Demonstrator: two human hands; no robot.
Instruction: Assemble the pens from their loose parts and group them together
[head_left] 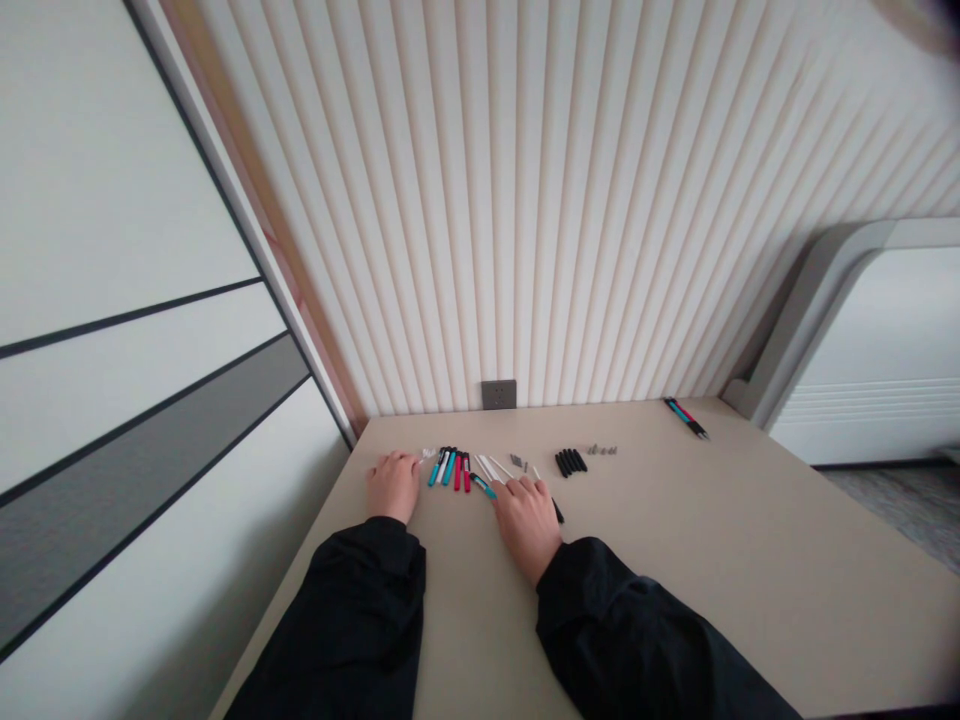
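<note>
My left hand (pixel 394 486) rests at the table's left side, fingers curled and closed, with small whitish clear pieces (pixel 428 453) at the fingertips. What it pinches, if anything, is too small to name. Right of it lies a row of pen barrels (pixel 450 467) in teal, white and red. My right hand (pixel 527 515) is closed low over the table, its thumb side on a slanted teal pen barrel (pixel 482 485). Thin white refills (pixel 491 468) lie just beyond its fingers. A black piece (pixel 558 510) shows beside the hand, partly hidden by it.
Several black grips (pixel 571 462) lie side by side, with springs (pixel 602 450) to their right. Small grey parts (pixel 517 461) sit behind my right hand. Assembled pens (pixel 686 418) lie at the far right. A ribbed wall with a socket (pixel 499 394) borders the table (pixel 675 520).
</note>
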